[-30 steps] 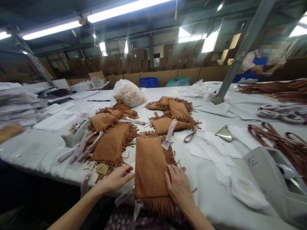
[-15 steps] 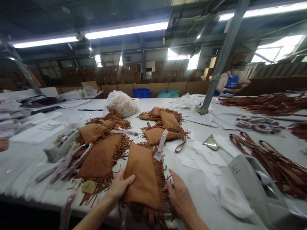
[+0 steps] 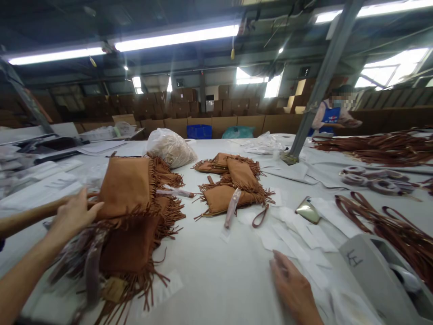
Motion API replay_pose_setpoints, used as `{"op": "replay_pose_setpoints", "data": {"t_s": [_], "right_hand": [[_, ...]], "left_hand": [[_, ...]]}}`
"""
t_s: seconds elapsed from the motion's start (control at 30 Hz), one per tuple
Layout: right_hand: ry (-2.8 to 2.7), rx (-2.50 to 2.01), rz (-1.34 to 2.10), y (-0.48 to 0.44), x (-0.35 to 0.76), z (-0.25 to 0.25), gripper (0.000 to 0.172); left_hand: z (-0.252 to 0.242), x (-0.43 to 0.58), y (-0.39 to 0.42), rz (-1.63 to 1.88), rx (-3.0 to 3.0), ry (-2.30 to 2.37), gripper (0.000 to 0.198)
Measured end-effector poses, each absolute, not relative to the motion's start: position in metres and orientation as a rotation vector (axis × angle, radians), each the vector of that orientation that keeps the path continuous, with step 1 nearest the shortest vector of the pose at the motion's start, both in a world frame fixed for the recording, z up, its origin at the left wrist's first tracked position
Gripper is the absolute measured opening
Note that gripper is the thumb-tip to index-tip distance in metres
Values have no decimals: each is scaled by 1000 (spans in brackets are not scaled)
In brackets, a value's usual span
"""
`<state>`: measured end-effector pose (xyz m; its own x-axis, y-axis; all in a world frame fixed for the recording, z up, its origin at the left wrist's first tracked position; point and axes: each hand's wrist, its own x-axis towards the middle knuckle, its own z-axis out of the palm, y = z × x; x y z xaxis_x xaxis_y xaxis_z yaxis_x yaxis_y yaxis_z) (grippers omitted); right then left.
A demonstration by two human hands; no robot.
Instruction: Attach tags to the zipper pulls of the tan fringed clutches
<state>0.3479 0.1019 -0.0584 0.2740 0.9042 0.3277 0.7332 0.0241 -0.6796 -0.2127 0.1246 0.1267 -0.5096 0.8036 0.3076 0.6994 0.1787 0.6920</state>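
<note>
My left hand (image 3: 72,216) is at the left, thumb and fingers spread, the thumb by the near-left corner of a tan fringed leather bag (image 3: 125,187). Another person's arm (image 3: 37,212) reaches in from the left, its fingers at the same corner, partly hidden by my hand. The bag is tilted over a darker brown fringed bag (image 3: 126,246) with a paper tag (image 3: 114,289). My right hand (image 3: 294,284) is low over the white table, fingers loosely bent, holding nothing.
More fringed bags (image 3: 233,198) lie mid-table with a wrapped strap (image 3: 232,207) and a small leather loop (image 3: 260,216). A grey tape dispenser (image 3: 379,275) and brown straps (image 3: 389,216) lie right. A filled plastic bag (image 3: 171,146) stands behind; a person in a blue apron (image 3: 331,118) works beyond a post (image 3: 318,85).
The tan bag has moved from the front middle to the left, onto the pile, with my left hand beside it. Another person's arm has come in. My right hand has shifted right.
</note>
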Motion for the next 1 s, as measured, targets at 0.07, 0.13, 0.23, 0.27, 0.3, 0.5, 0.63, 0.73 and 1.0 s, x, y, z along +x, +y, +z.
{"op": "replay_pose_setpoints", "data": {"t_s": [0.07,0.13,0.23,0.27,0.3,0.5,0.63,0.73,1.0], "right_hand": [[-1372,-1773,423,129,346,-37,42],[-1335,-1772,464,162,344,-17,43],[-1371,-1812,404,216,337,7,42],[-1389,-1834,380,234,333,14,43],[-1409,-1858,361,252,328,19,43],[-1564,-2009,188,349,298,42,53],[-1651,-2136,93,406,280,46,61],[-1669,-2247,39,444,266,40,70],[-1776,-2299,-95,483,256,37,37]], "left_hand": [[104,-188,134,1152,1624,2430,45],[76,-141,144,1078,1754,2177,34],[37,-48,166,1008,1786,1717,36],[27,-15,176,937,1793,1640,36],[18,15,187,916,1777,1604,36],[-18,138,245,818,1722,1544,60],[-35,157,263,705,1738,1555,40],[-44,155,270,687,1730,1519,36],[-55,155,278,756,1692,1384,35]]}}
